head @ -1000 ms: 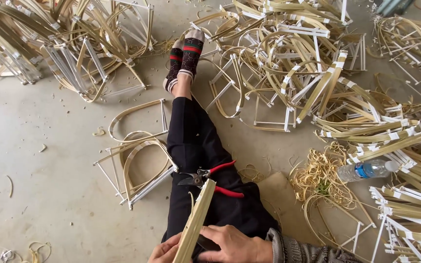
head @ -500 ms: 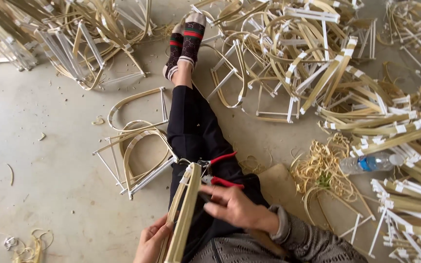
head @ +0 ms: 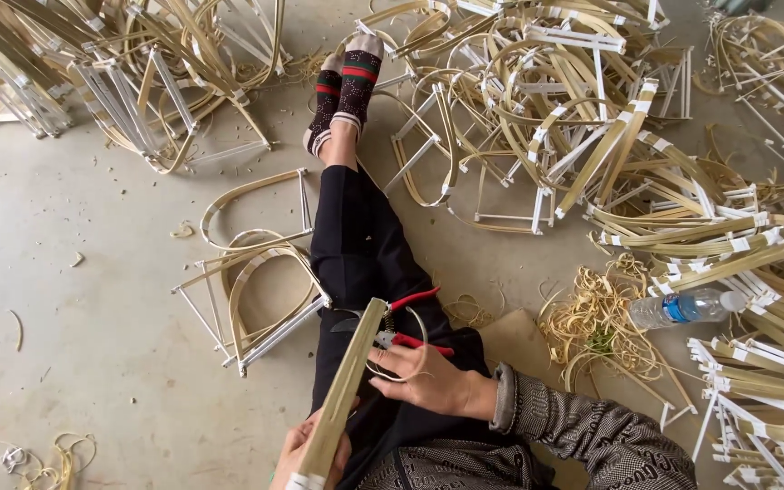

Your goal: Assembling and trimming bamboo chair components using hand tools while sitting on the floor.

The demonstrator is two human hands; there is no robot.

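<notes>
Soft even daylight, sharp, w/ edge distortion

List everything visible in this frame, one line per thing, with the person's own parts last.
bamboo strip bundle: one, pale yellow, upright over the lap
pruning shears: one, red handles, on the lap
thin loop: one, pale, at the right fingers
bent bamboo frames: a few, tan and white, floor left of the legs
frame piles: many, tan and white, top and right
loose shavings: one heap, yellow, right
water bottle: one, clear, right
concrete floor: grey
legs: black trousers, striped socks
left hand: grip on the bundle
right hand: by the shears
</notes>
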